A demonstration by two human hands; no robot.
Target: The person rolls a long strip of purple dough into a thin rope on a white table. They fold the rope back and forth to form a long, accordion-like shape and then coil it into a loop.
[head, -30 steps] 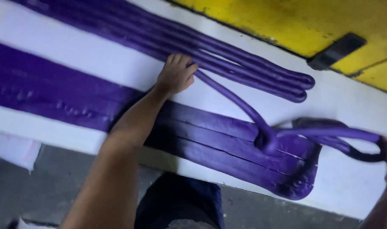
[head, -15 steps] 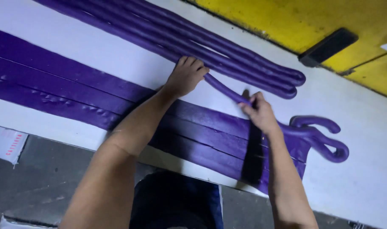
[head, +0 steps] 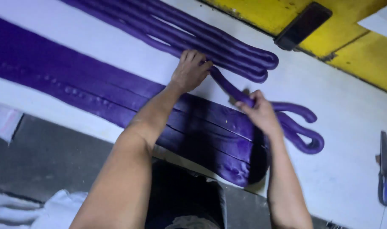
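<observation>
In the head view, a purple rope strand (head: pixel 227 87) is pinned flat to the white table (head: pixel 350 127) by the left hand (head: pixel 189 70), and gripped by the clenched right hand (head: pixel 259 112) beside the wide purple slab (head: pixel 193 127). If pulled unevenly, the strand could be stretched thin or torn between the 2 hands.

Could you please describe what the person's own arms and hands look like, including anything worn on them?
Both arms are bare for their whole visible length: no sleeves, gloves, watch, bracelets or rings can be made out. The left hand and right hand are ungloved, with slim forearms and short-looking nails on the fingers, though the picture is too soft to be sure. No markings or cables show.
</observation>
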